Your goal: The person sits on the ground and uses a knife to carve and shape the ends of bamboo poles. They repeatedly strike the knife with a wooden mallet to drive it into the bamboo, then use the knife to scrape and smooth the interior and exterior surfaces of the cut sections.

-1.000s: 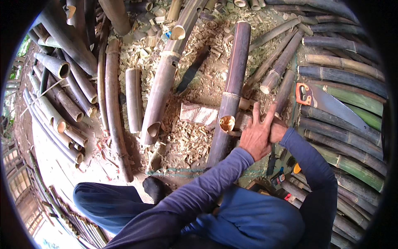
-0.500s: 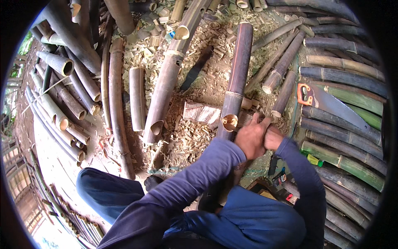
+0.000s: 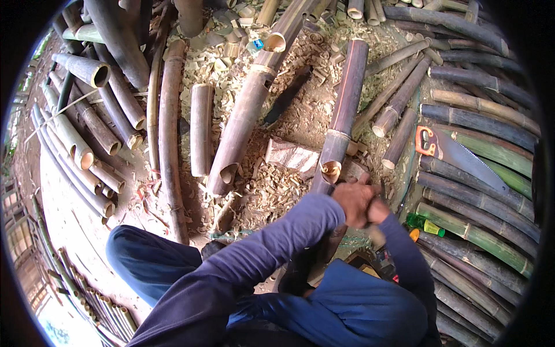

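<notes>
The dark brown bamboo pole (image 3: 351, 87), with a reddish lengthwise line and a pale-edged opening, lies across the wood block (image 3: 292, 156). At the block's near right, the left hand (image 3: 351, 202) and right hand (image 3: 378, 211) are together, fingers curled; I cannot tell if they clamp anything. Shavings (image 3: 277, 194) litter the ground (image 3: 315, 122) around it; farther right, an orange-handled saw (image 3: 467, 163) rests on bamboo lengths (image 3: 480, 121).

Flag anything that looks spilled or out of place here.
Pale shavings lie scattered around the dark bamboo pole. A small blue item near the top stands out: its bright colour is unlike the shavings.
</notes>
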A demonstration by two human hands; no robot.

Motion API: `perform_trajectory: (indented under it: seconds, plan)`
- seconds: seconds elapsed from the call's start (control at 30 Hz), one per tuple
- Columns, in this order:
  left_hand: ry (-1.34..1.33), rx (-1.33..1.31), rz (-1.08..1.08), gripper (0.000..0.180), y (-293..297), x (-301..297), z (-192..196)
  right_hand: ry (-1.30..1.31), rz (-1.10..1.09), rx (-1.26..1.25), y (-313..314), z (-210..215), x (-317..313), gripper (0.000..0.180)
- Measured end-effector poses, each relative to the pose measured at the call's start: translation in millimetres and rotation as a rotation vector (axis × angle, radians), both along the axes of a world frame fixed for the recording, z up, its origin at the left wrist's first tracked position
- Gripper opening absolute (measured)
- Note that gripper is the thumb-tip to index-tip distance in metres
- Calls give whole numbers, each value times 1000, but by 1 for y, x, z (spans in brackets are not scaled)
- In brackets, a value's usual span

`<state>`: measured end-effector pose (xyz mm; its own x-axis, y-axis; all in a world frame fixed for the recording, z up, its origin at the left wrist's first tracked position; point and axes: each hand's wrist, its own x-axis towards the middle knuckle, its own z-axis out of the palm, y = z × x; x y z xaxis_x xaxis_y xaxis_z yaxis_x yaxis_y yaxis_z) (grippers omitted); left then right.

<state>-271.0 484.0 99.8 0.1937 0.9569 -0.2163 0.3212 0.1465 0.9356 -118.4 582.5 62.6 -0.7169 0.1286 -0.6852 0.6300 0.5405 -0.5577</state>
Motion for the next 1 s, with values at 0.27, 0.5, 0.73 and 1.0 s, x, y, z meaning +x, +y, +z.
perform_trajectory:
  seconds: [0.27,0.5,0.73,1.0]
  plan:
    - [120,116,-288,98,-4,-34,-2,75,-1021,-629,-70,-6,-44,39]
    - [152,-312,129,84,-144,-54,52,410,-1589,-1131,-128,42,-44,24]
    - [1061,227,-109,10,-76,-126,60,487,-1546,-1667,-119,11,-76,29]
    - [497,-779,-471,42,18,-188,42,334,-1770,-1614,-91,3,-104,23]
